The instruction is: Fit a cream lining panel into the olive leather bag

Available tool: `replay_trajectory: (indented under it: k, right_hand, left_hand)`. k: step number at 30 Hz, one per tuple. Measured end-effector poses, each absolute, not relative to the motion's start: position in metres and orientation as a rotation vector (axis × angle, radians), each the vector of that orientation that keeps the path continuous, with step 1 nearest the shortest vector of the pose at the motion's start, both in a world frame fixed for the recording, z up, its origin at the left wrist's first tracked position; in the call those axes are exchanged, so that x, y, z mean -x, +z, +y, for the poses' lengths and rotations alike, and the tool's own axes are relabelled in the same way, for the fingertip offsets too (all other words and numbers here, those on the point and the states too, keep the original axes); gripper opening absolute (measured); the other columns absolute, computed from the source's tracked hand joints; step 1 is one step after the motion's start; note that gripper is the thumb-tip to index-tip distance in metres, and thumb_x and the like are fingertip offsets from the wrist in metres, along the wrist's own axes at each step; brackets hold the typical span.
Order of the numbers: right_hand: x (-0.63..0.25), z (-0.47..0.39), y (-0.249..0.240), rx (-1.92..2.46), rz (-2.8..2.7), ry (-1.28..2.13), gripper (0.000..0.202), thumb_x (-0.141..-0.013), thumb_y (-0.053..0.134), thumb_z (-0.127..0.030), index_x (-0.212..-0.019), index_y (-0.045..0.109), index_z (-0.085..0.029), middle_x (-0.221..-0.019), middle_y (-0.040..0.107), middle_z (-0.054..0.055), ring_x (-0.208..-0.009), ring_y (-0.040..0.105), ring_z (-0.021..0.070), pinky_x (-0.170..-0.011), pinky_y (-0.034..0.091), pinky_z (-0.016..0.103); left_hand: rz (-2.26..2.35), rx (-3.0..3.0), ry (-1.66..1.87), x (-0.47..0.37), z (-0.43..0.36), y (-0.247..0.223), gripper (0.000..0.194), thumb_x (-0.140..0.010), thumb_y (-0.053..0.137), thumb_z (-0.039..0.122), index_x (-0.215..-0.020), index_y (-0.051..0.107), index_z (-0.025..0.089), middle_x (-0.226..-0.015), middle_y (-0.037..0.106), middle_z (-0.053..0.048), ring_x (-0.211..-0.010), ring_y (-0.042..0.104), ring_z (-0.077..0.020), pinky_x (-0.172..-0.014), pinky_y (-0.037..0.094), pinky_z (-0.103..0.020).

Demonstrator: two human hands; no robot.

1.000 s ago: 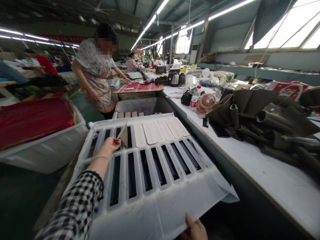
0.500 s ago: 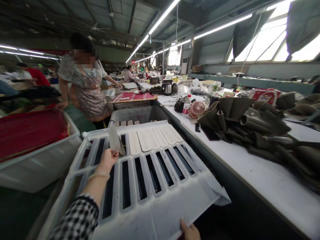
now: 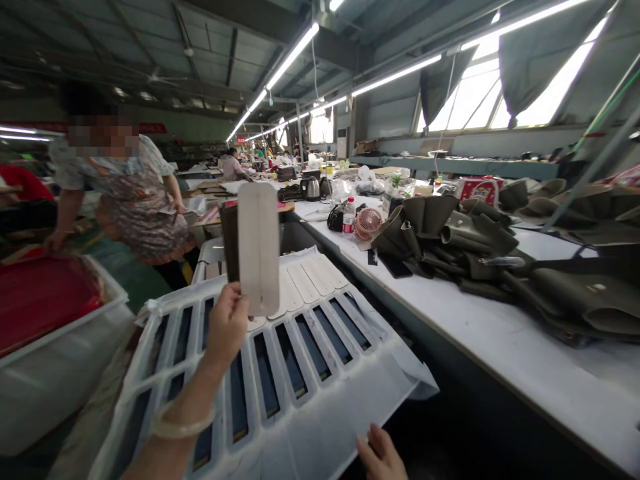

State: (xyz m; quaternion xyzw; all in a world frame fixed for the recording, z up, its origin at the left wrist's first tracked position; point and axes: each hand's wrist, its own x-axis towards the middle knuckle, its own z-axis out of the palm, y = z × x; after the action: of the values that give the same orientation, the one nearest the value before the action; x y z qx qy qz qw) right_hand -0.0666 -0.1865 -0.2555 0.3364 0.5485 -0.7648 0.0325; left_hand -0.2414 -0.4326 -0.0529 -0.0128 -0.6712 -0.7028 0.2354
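Observation:
My left hand (image 3: 227, 327) holds up a long white strip with rounded ends (image 3: 258, 247), a dark piece right behind it. Below lies a big white sheet with several long slots cut out of it (image 3: 320, 393); several white strips (image 3: 315, 275) still sit in its far rows. My right hand (image 3: 383, 455) grips the near edge of that sheet at the bottom of the view.
A white bench (image 3: 500, 347) runs along the right with a pile of dark olive leather pieces (image 3: 450, 243), a small pink fan (image 3: 368, 223), a bottle (image 3: 349, 217) and a kettle (image 3: 313, 189). A person in a patterned top (image 3: 130, 200) stands at left by a bin of red material (image 3: 40, 300).
My left hand pulled the white strip and the dark piece off the sheet and lifted them upright. The view tilted up and left; my right hand kept its hold on the sheet's edge.

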Motion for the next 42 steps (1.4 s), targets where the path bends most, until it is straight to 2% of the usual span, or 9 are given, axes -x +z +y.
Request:
replay_trajectory:
  k: [2, 4, 10, 14, 18, 24, 26, 32, 42]
  right_hand:
    - [0.064, -0.174, -0.203, -0.884, 1.871, -2.551, 0.094, -0.054, 0.082, -0.058, -0.131, 0.048, -0.018, -0.143, 0.046, 0.019, -0.123, 0.053, 0.0367, -0.094, 0.051, 0.038]
    - [0.061, -0.159, -0.141, -0.616, 2.173, -2.622, 0.090, -0.069, 0.074, -0.058, -0.144, 0.034, -0.028, -0.151, 0.037, 0.014, -0.127, 0.050, 0.0338, -0.100, 0.048, 0.044]
    - [0.024, -0.099, -0.033, -0.814, 2.904, -2.350, 0.095, -0.071, 0.075, -0.053, -0.148, 0.027, -0.026, -0.139, 0.050, 0.015, -0.114, 0.059, 0.0347, -0.085, 0.057, 0.045]
    - [-0.015, -0.049, -0.028, -1.031, 3.182, -2.009, 0.093, -0.072, 0.074, -0.045, -0.149, 0.028, -0.023, -0.140, 0.049, 0.014, -0.119, 0.055, 0.0343, -0.089, 0.055, 0.045]
    - [-0.071, 0.002, -0.015, -0.982, 3.342, -1.714, 0.086, -0.074, 0.073, -0.041, -0.148, 0.032, -0.023, -0.136, 0.052, 0.012, -0.120, 0.053, 0.0321, -0.099, 0.049, 0.047]
    - [-0.151, 0.052, -0.010, -1.118, 3.529, -1.120, 0.090, -0.068, 0.078, -0.039, -0.145, 0.034, -0.030, -0.138, 0.049, 0.008, -0.123, 0.049, 0.0316, -0.103, 0.043, 0.049]
    - [-0.169, 0.061, -0.017, -1.103, 3.562, -0.983, 0.088, -0.068, 0.078, -0.039, -0.144, 0.034, -0.028, -0.137, 0.049, 0.008, -0.123, 0.047, 0.0311, -0.104, 0.042, 0.048]
    - [-0.202, 0.079, -0.045, -1.167, 3.550, -0.907, 0.086, -0.071, 0.076, -0.039, -0.145, 0.033, -0.026, -0.139, 0.044, 0.009, -0.127, 0.043, 0.0304, -0.105, 0.041, 0.047]
    - [-0.223, 0.086, -0.089, -1.151, 3.475, -0.690, 0.090, -0.077, 0.071, -0.033, -0.151, 0.019, -0.021, -0.139, 0.044, 0.012, -0.127, 0.045, 0.0294, -0.105, 0.043, 0.044]
  left_hand:
    - [-2.111, 0.197, -1.736, 0.193, -0.384, -0.068, 0.016, -0.081, 0.059, 0.019, -0.097, 0.061, 0.021, -0.069, 0.059, 0.002, -0.059, 0.053, -0.0160, -0.054, 0.040, -0.026]
    - [-2.297, 0.410, -1.559, 0.147, -0.333, -0.088, 0.012, -0.088, 0.051, 0.022, -0.099, 0.056, 0.024, -0.077, 0.062, -0.002, -0.067, 0.059, -0.0196, -0.060, 0.044, -0.030]
    - [-2.216, 1.085, -1.504, 0.054, -0.195, -0.142, 0.032, -0.093, 0.038, 0.019, -0.123, 0.040, 0.029, -0.093, 0.066, -0.011, -0.079, 0.068, -0.0250, -0.063, 0.049, -0.036]
    - [-2.140, 1.503, -1.505, 0.016, -0.142, -0.131, 0.040, -0.090, 0.044, 0.020, -0.130, 0.040, 0.025, -0.106, 0.067, -0.017, -0.089, 0.070, -0.0299, -0.063, 0.054, -0.038]
    - [-1.932, 1.651, -1.701, -0.005, -0.136, -0.079, 0.039, -0.082, 0.064, 0.023, -0.118, 0.049, 0.031, -0.099, 0.069, -0.006, -0.080, 0.069, -0.0221, -0.066, 0.056, -0.031]
    - [-1.985, 1.242, -1.690, 0.021, -0.133, -0.022, 0.079, -0.073, 0.078, 0.023, -0.140, 0.039, 0.038, -0.144, 0.044, -0.007, -0.069, 0.057, -0.0116, -0.057, 0.051, -0.026]
    - [-2.197, 1.455, -1.833, 0.029, -0.115, -0.018, 0.084, -0.072, 0.079, 0.029, -0.144, 0.037, 0.037, -0.136, 0.053, -0.006, -0.069, 0.060, -0.0125, -0.056, 0.052, -0.026]
    - [-2.348, 1.794, -2.016, 0.022, -0.067, -0.033, 0.034, -0.082, 0.067, 0.023, -0.114, 0.058, 0.025, -0.088, 0.071, 0.003, -0.070, 0.065, -0.0136, -0.065, 0.051, -0.023]
    - [-2.597, 1.832, -1.670, 0.010, -0.052, -0.091, 0.011, -0.083, 0.063, 0.022, -0.093, 0.060, 0.025, -0.083, 0.068, 0.002, -0.077, 0.064, -0.0178, -0.072, 0.048, -0.028]
